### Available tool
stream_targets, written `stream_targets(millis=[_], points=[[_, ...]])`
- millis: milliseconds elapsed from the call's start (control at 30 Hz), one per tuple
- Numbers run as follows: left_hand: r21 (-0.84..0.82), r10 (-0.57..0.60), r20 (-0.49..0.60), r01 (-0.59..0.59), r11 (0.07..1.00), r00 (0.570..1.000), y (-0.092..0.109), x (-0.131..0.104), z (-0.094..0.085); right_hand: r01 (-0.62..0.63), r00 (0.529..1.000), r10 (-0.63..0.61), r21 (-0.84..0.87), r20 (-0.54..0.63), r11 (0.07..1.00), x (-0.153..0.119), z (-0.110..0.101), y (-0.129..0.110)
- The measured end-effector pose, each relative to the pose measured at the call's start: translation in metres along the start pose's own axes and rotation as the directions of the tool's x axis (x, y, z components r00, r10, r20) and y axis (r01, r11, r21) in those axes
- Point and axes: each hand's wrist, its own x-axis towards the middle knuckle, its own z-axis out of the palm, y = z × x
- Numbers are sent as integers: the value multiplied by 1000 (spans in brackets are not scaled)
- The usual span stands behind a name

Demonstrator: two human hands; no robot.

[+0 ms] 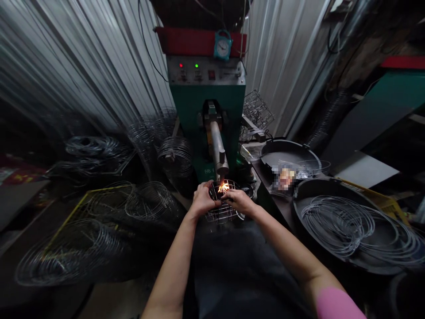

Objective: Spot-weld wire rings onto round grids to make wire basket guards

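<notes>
Both hands are at a small wire rack (222,214) under the electrode arm (219,148) of a green spot welder (207,99). Bright orange sparks (223,187) burst where the electrode tip meets the wires. My left hand (203,198) grips the rack's left side, fingers curled round its rim. On the right, my right hand (239,200) is closed at the near side of the sparks, its fingers pressed together against the rack. Whether it also pinches a loose wire piece is too small to tell.
Wire rings lie in a black pan (332,221) at right, with another round pan (288,153) behind it. Stacked wire hoops (76,252) and a yellow crate (71,208) stand at left. A blue clock (222,45) hangs on the welder. Corrugated metal walls (83,57) rise behind.
</notes>
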Motion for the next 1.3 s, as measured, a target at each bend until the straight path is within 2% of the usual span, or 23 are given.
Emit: stream_targets(millis=[167,400,500,567,633,700,767,833,933,1067,1167,1300], points=[[3,4,-14,-4,1000,1000,0,0,2,-68,997,66,-29,-51,997,-7,7,-2],[7,-114,-69,114,993,991,5,12,2,-217,956,215,12,-200,976,7,10,-2],[-2,-120,-80,121,993,989,4,16,3,-261,908,295,149,-299,954,5,10,-4],[12,-106,-94,108,994,990,3,17,4,-325,832,439,344,-338,881,-4,11,-3],[20,-107,-100,110,994,989,2,20,4,-398,737,632,602,-240,692,-17,14,1],[17,-137,-99,139,990,986,0,25,3,-440,653,757,796,-35,416,-31,17,7],[6,-170,-105,172,985,980,-1,31,2,-438,594,796,877,118,197,-47,19,12],[-2,-178,-108,179,984,978,0,37,0,-441,527,829,894,187,78,-65,22,15],[-6,-173,-105,174,985,979,1,41,-2,-503,442,857,864,265,-8,-99,28,12],[-34,-175,-81,172,984,981,2,34,-2,-615,376,836,783,399,-97,-146,37,-3],[-68,-119,-63,115,991,991,1,19,2,-645,377,805,754,458,-127,-170,42,-11],[-72,-73,-83,67,995,994,1,-1,7,-667,391,791,737,470,-109,-180,43,-15]])
